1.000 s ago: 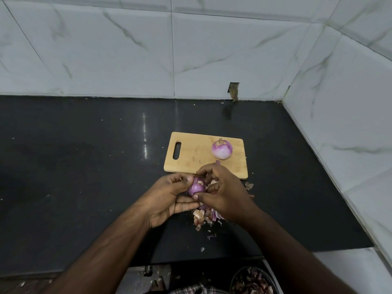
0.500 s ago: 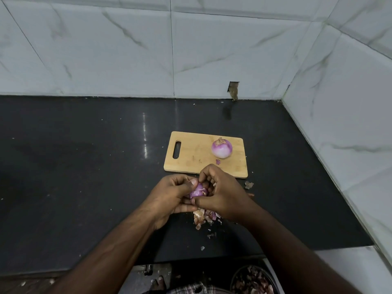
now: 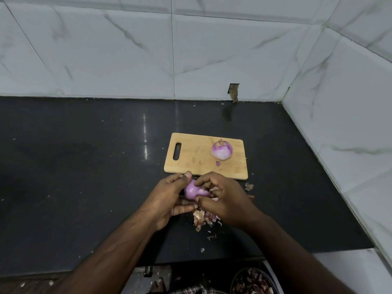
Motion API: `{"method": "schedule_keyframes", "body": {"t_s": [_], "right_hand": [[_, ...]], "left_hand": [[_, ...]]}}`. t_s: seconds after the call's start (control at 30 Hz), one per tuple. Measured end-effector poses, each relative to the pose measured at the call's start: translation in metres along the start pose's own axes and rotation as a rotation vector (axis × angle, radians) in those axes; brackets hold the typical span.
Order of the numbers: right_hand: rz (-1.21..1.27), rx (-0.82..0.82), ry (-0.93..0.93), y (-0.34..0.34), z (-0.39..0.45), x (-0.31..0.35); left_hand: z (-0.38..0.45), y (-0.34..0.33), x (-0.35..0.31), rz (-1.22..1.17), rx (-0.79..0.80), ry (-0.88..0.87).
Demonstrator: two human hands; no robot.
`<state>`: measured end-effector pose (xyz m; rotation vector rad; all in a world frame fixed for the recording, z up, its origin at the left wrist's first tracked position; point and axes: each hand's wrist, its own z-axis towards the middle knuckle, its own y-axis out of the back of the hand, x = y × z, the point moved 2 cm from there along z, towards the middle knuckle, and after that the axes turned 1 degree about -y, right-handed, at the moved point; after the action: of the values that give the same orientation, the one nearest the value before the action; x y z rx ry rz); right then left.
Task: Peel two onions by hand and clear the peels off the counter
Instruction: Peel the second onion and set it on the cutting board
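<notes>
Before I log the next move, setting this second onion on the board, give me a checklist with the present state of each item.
1. Onion held securely: ok. The left hand grips the second onion and the right hand pinches at it.
2. Second onion fully peeled: cannot tell. Its visible side is smooth and purple; the rest is hidden by fingers.
3. Room on the cutting board: ok. The first onion sits near the right end, with bare wood to its left.
4. Board free of scraps: not ok. A small peel bit lies in front of the first onion.
5. Counter cleared: not ok. A peel pile lies under the hands.
</notes>
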<state>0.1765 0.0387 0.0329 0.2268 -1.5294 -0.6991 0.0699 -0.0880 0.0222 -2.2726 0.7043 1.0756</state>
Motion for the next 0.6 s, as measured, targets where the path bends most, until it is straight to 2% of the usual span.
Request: {"method": "schedule_keyframes", "body": {"t_s": [0.2, 0.3, 0.37, 0.5, 0.6], "right_hand": [[0.141, -0.155, -0.109, 0.01, 0.001, -0.005], [0.277, -0.188, -0.183, 0.009, 0.001, -0.009], [0.271, -0.213, -0.227, 0.01, 0.001, -0.015], [0.097, -0.102, -0.248, 0.013, -0.001, -0.02], [0.141, -0.077, -0.173, 0.012, -0.001, -0.006]], "left_hand": [[-0.003, 0.007, -0.001, -0.125, 0.151, 0.019], [-0.003, 0.007, -0.001, -0.167, 0.151, 0.027], [-0.003, 0.007, -0.001, -0.212, 0.138, 0.036], [-0.002, 0.009, 0.0, -0.2, 0.134, 0.023], [0.001, 0.007, 0.002, -0.133, 0.123, 0.007]]}}
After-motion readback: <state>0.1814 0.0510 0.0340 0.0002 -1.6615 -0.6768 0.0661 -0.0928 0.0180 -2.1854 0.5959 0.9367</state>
